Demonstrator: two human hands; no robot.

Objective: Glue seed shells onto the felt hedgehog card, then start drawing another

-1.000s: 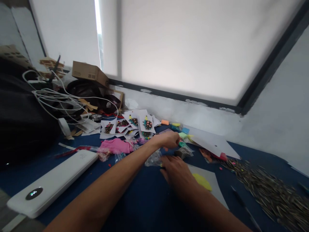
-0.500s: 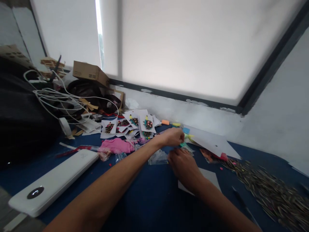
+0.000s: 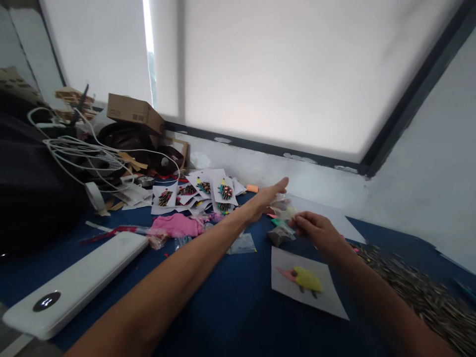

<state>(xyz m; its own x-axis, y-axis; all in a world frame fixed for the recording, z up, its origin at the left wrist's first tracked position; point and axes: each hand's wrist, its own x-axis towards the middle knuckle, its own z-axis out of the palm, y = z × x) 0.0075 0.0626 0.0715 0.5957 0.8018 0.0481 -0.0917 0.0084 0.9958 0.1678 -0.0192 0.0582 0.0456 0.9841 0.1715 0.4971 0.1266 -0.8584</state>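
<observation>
My right hand pinches the edge of a small clear plastic bag. Just beyond it, my left hand reaches over the far side of the bag, fingers stretched out; some of them are hidden. Below the bag lie a green piece and a dark grey lump in clear plastic. Nearer to me, a white card lies flat, bearing a yellow animal shape with a pink pointed snout and dark feet.
Finished-looking animal cards are piled at the back. A pink clay-like mass and a white power bank lie left. Thin dark striped pieces are heaped right. Coiled white cable and a cardboard box stand back left.
My right hand has moved right and away from my left hand, uncovering the yellow animal card. The clear bag now shows between the hands. My left hand's fingers have straightened.
</observation>
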